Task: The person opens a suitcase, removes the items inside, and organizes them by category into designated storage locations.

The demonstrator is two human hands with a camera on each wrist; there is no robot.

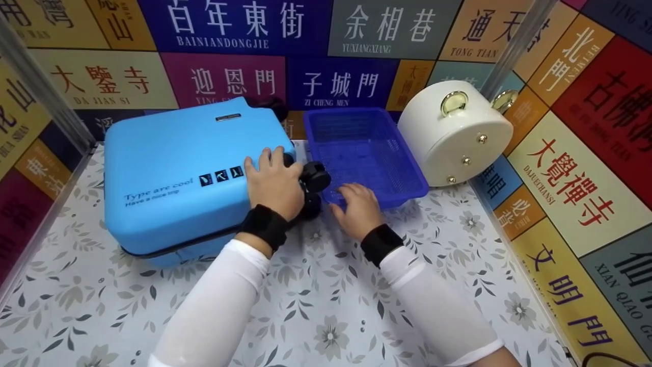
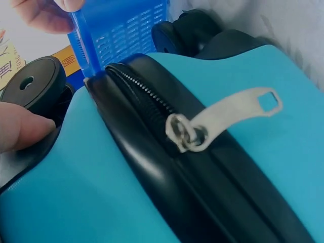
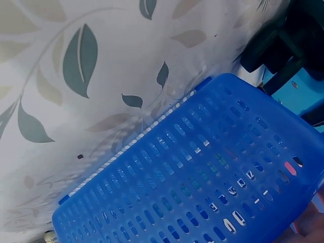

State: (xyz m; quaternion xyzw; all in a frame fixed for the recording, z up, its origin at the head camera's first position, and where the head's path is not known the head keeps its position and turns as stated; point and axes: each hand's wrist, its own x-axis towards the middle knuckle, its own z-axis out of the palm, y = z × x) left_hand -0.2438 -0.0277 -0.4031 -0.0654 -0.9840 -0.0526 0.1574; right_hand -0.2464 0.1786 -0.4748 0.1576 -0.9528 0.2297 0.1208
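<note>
A light blue suitcase lies on its side at the left, its black wheels toward the basket. My left hand rests on its wheel end with fingers spread over the upper face. In the left wrist view the thumb touches the shell beside a wheel. A metal zipper pull hangs off the zipper there. My right hand holds the near left corner of a blue plastic basket, fingers over the rim. The right wrist view shows the basket's slotted side.
A white rounded case with gold fittings stands right of the basket. Sign-covered walls close off the back and both sides. A white floral cloth covers the table.
</note>
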